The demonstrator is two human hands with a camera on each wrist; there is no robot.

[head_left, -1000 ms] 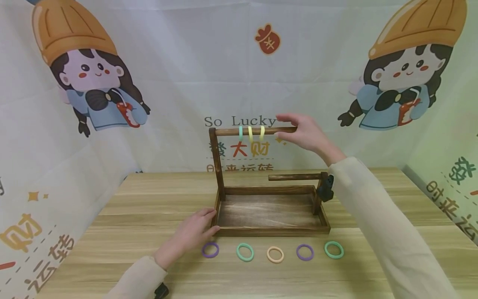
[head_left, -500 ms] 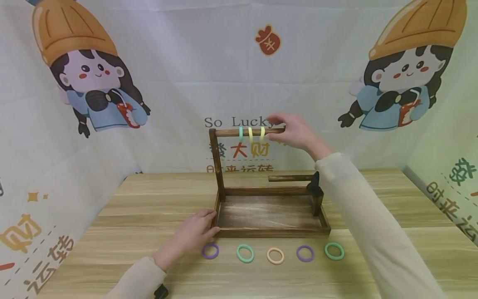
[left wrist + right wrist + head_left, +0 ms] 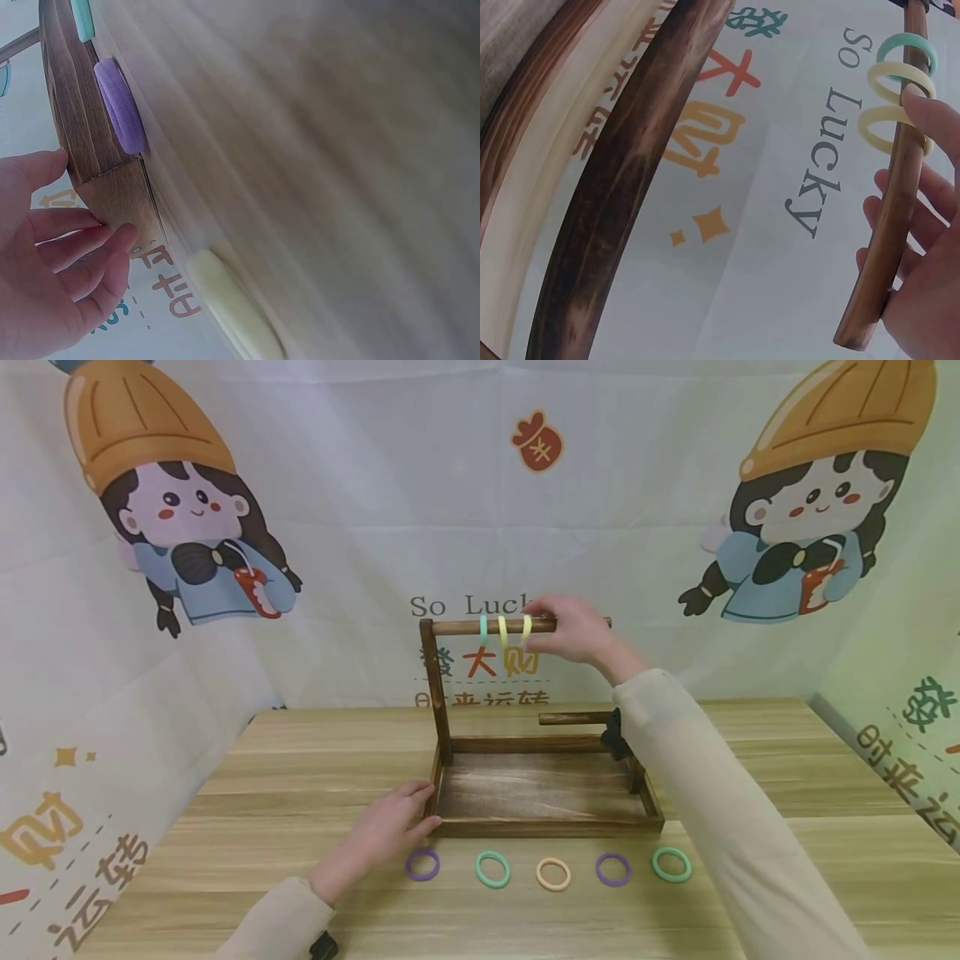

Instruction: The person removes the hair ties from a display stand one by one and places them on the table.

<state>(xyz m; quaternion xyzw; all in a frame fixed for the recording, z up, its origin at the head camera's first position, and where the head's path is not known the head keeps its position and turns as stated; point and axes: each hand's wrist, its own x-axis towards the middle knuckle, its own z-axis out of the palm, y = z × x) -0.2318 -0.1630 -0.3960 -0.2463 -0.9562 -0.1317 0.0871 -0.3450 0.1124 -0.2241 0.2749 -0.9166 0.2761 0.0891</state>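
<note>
Right hand (image 3: 572,628) spans the upper bar (image 3: 453,627) at outer yellow ring (image 3: 527,625), twelve o'clock from tray (image 3: 547,828); can't tell if pinching. Keep ring square (avoids snagging). Left hand (image 3: 386,827), relaxed, touches tray's eight-o'clock corner.

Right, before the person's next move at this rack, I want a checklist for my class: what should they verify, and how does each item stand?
1. Left hand touching the left end of the rack: ok.
2. Right hand at the upper bar, by the outer yellow ring: ok.
3. Its grip firmly closed on that ring: cannot tell.
4. No other ring between that one and the bar's free end: ok.
5. Lower bar wholly visible from the head view: not ok, the black wrist device covers part.
6. Five loose rings seen on the table lying apart: ok.
</note>
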